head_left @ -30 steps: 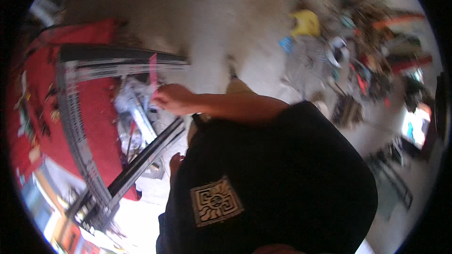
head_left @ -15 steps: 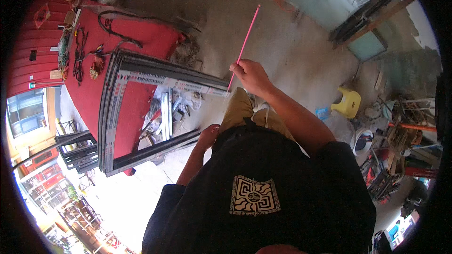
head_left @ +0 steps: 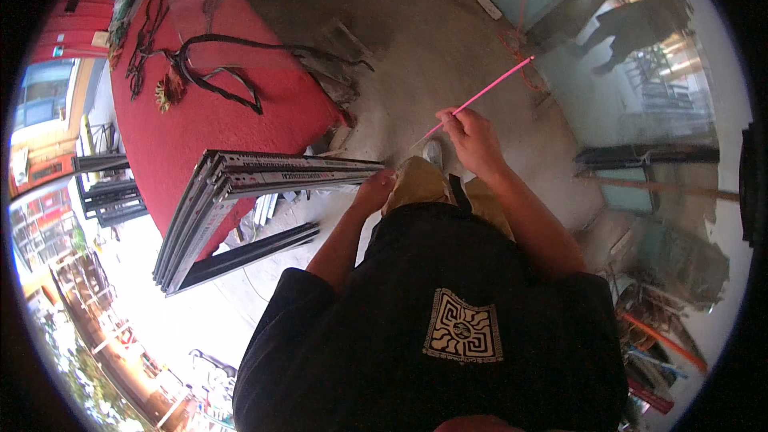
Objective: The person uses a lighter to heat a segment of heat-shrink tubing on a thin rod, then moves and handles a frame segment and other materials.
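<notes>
A thin pink stick (head_left: 494, 84) is pinched between the thumb and fingers of my right hand (head_left: 475, 142), held in front of my legs. It slants up to the right, and its thinner, paler end points down to the left. My left hand (head_left: 374, 192) is at the near end of a stack of dark metal window frames (head_left: 280, 170), close beside my leg. Its fingers lie against or just beside the upper bar; I cannot make out whether they grip it. Strips of printed white film cover the frames' faces.
Behind the frames is a red-covered surface (head_left: 232, 0) with a black braided strap (head_left: 232, 38) on it. Glass panes (head_left: 640, 104) lean at the right, near a dark bar (head_left: 648, 156). More frames (head_left: 108, 192) are stacked at the left. An orange pole (head_left: 664, 340) lies at the lower right.
The view has turned to the right. My right hand still holds the pink stick, now tilted further right. My left hand has gone from the frames' lower bar to the upper bar's end.
</notes>
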Demonstrator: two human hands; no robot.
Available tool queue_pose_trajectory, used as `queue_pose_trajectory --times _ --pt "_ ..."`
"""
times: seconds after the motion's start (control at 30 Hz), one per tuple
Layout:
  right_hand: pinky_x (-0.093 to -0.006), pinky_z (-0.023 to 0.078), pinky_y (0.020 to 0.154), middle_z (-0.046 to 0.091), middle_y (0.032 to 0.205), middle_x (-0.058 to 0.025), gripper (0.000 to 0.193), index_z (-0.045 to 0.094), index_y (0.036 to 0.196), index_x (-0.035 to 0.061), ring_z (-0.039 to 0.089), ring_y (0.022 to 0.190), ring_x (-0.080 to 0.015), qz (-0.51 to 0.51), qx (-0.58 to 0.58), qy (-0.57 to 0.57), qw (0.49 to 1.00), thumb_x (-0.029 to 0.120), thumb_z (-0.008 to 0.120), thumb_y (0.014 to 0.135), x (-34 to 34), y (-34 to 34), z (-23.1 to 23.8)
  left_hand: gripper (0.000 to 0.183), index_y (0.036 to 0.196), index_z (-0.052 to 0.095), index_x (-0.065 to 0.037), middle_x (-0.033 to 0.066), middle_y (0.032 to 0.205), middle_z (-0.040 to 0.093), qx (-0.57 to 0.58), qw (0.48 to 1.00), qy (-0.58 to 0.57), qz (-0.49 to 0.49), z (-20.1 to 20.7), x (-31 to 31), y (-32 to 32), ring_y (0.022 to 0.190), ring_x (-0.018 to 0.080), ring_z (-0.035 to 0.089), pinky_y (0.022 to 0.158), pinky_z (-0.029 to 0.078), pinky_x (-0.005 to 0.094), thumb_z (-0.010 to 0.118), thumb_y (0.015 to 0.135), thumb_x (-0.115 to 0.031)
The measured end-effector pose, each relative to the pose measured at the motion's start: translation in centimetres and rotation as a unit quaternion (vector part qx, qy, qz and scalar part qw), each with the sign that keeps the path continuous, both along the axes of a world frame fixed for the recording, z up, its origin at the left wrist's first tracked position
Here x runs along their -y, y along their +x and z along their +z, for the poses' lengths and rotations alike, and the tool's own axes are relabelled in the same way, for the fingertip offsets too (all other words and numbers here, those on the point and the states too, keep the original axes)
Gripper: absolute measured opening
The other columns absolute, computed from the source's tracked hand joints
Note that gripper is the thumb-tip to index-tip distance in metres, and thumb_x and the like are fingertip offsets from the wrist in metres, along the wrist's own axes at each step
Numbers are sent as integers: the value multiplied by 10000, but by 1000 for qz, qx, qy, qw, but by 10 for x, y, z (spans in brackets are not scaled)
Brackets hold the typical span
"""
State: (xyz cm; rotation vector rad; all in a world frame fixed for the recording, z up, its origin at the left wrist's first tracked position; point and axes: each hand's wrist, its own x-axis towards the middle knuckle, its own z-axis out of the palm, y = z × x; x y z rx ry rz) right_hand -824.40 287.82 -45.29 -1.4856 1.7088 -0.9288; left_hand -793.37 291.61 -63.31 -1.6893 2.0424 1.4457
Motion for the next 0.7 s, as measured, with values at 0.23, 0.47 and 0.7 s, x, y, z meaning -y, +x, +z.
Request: queue_pose_trajectory --times 0.23,0.47,0.7 --pt "-433 548 754 730 970 -183 268 727 1078 37 717 879 -357 115 43 31 992 272 606 1034 93 -8 14 415 1346 600 -85 212 1218 662 -85 969 -114 201 100 88 -74 1146 407 631 955 528 475 647 951 -206" --pt "-385 549 756 742 953 -159 233 724 1077 27 727 874 -304 282 78 -5 956 227 613 1032 188 -38 13 309 1236 681 -75 194 1145 694 -38 945 -200 257 121 120 -133 1082 390 660 922 535 469 661 944 -173" --pt "-382 551 768 751 976 -158 234 724 1066 19 735 904 -299 391 99 35 914 220 611 1032 276 -84 12 191 1122 729 -38 164 1040 727 -43 913 -169 370 127 135 -207 947 267 735 796 570 367 680 969 -141"
